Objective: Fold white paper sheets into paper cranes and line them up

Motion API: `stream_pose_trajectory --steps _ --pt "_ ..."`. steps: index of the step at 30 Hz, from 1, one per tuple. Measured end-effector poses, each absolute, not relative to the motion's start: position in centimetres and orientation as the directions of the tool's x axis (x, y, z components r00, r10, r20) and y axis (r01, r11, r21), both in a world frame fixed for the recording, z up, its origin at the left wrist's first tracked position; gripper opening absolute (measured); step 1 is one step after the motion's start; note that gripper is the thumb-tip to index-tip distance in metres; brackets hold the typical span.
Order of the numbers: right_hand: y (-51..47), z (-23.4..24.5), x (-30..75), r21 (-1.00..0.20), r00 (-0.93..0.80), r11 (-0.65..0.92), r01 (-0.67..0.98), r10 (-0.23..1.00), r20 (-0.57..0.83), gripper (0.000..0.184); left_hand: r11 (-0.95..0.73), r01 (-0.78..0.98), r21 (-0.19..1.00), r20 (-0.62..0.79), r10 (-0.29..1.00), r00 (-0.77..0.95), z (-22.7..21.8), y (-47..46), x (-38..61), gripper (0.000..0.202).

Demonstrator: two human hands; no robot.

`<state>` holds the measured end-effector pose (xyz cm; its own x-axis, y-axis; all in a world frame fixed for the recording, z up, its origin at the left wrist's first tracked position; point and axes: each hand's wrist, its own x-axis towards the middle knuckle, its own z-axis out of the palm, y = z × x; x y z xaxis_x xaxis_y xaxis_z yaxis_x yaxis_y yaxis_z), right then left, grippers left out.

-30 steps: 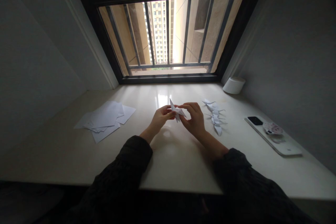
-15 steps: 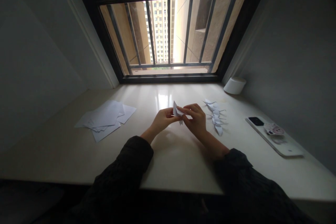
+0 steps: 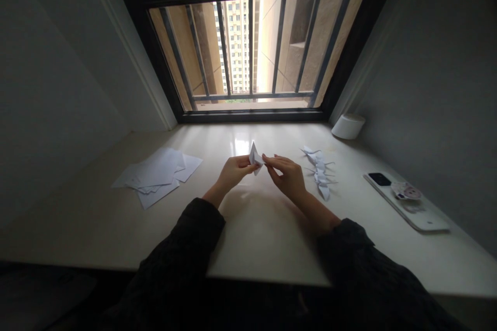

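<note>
Head view: left hand [image 3: 232, 171] and right hand [image 3: 288, 175] on one folded paper [image 3: 254, 156]

The folded paper is held over the counter [image 3: 267, 243], with the window [image 3: 238, 46] at twelve o'clock. The left grip holds it between thumb and fingers; the right grip is narrow, pinching its three o'clock tip. Loose sheets [image 3: 159, 168] lie at nine, paper birds [image 3: 321, 177] near three, a phone [image 3: 423, 218] farther out, towards four.

Daylight enters through the dark-framed, barred glass window [image 3: 261, 51]; glare marks the glossy cream counter [image 3: 267, 238]; plain grey side walls [image 3: 435, 88] are dim; outer edges blur.
</note>
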<state>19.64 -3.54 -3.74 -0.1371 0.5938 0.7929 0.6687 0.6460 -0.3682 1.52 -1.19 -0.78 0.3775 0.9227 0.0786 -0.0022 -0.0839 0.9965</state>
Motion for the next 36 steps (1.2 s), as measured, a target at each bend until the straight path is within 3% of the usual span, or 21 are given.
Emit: stream_pose_trajectory --steps 11,17,24,36 --pt "-4.2 -3.2 20.0 -0.481 0.098 0.476 0.736 0.629 0.771 0.011 -0.100 -0.005 0.995 0.095 0.925 0.367 -1.6 -0.9 1.7 0.047" --pt "-4.5 -2.7 19.5 -0.566 0.083 0.504 0.652 0.695 0.714 0.023 -0.209 0.027 0.977 0.187 0.919 0.348 -1.5 -1.2 1.7 0.044" --pt "-4.7 -2.4 19.1 -0.548 -0.080 0.641 0.538 0.686 0.723 0.041 -0.300 0.148 0.942 0.259 0.934 0.245 -1.4 -1.6 1.8 0.036" --pt "-4.2 -3.2 18.9 -0.614 0.058 0.608 0.503 0.685 0.726 0.024 -0.430 0.353 0.831 0.352 0.898 0.265 -0.8 -2.3 1.9 0.026"
